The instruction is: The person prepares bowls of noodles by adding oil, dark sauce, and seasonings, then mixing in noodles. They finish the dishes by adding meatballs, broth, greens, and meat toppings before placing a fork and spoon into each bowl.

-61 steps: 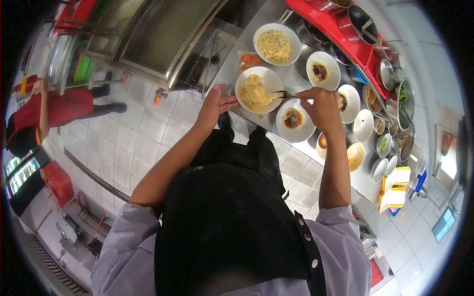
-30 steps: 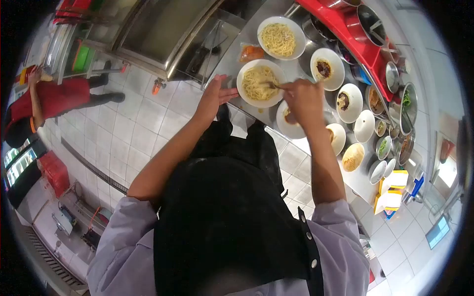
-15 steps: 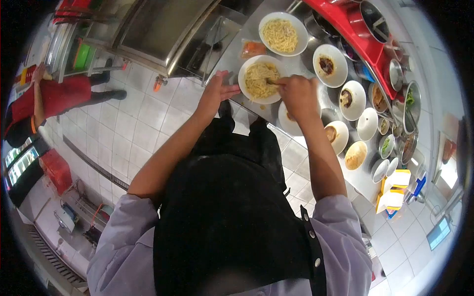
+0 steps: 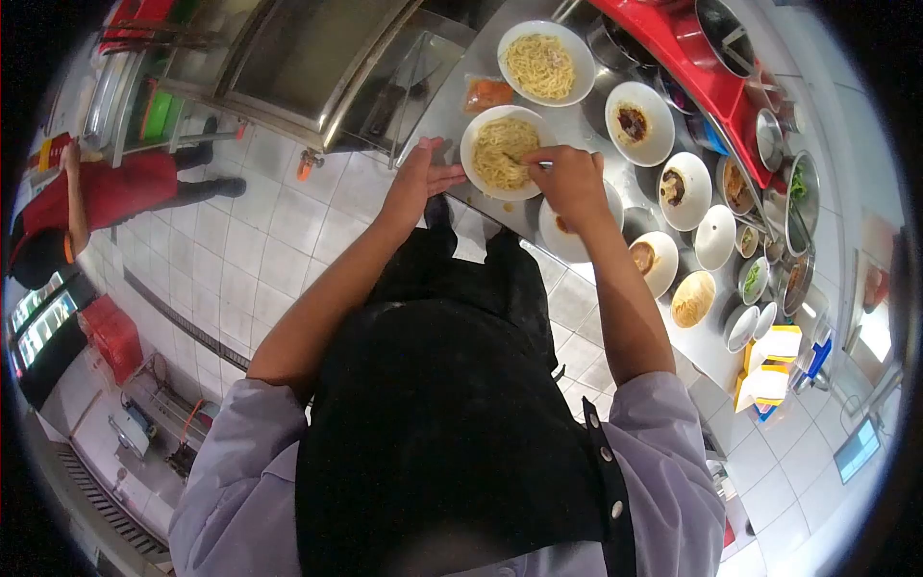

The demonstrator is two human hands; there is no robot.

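While your left hand [image 4: 413, 188], open with fingers spread, braces the bowl [image 4: 547, 137], lift the noodles [image 4: 496, 159] gently from underneath with the utensil [image 4: 517, 160] your right hand [image 4: 574, 185] pinches.

Pale yellow noodles [image 4: 500, 159], white bowl [image 4: 467, 146], black apron [image 4: 423, 442]

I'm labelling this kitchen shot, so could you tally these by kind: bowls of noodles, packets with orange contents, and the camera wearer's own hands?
Bowls of noodles: 2 (the upper bowl and the lower bowl)
Packets with orange contents: 1 (the packet between those bowls, toward the counter edge)
Wearer's hands: 2 (left hand, right hand)
Total: 5
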